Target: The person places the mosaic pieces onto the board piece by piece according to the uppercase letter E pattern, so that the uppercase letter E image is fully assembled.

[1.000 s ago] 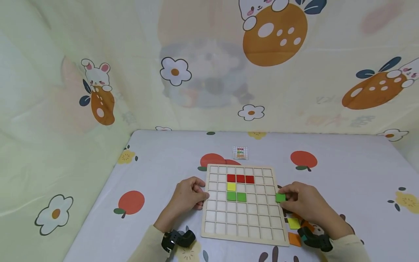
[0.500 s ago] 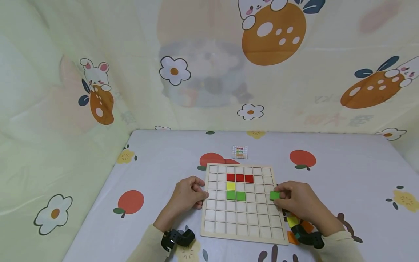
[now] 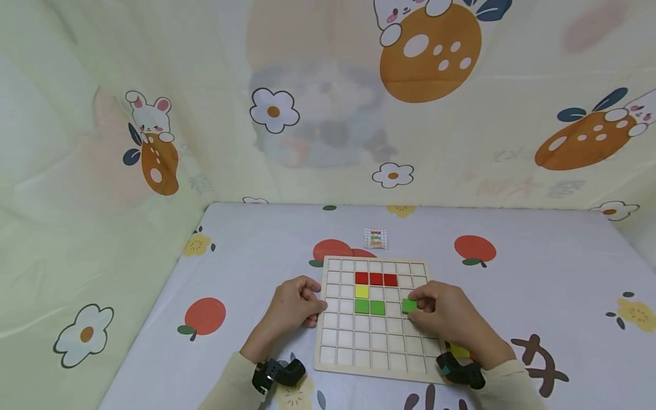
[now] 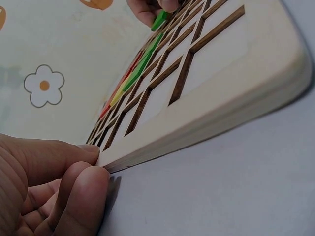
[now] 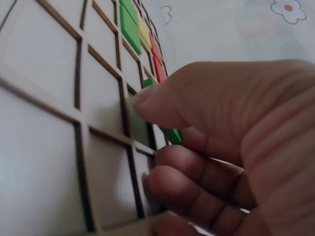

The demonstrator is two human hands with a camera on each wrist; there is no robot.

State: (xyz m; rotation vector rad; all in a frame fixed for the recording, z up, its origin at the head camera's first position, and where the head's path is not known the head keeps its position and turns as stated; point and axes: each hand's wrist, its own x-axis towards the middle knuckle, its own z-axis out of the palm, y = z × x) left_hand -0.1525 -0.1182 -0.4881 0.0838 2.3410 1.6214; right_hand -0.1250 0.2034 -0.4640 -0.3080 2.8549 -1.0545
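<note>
Soft, even light washes the table [image 3: 266, 239] in the head view; both wrist views are dimmer, with diffuse shadow on the board [image 5: 103, 93] beside the right hand [image 5: 221, 113], where detail appears slightly blurred.

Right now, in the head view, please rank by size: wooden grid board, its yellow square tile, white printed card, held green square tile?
Wooden grid board
White printed card
Board's yellow square tile, held green square tile: too alike to rank; green partly covered

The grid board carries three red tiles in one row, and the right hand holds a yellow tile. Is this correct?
The head view shows the right hand holding a green tile, not yellow. The grid board does carry three red tiles in one row.
</note>
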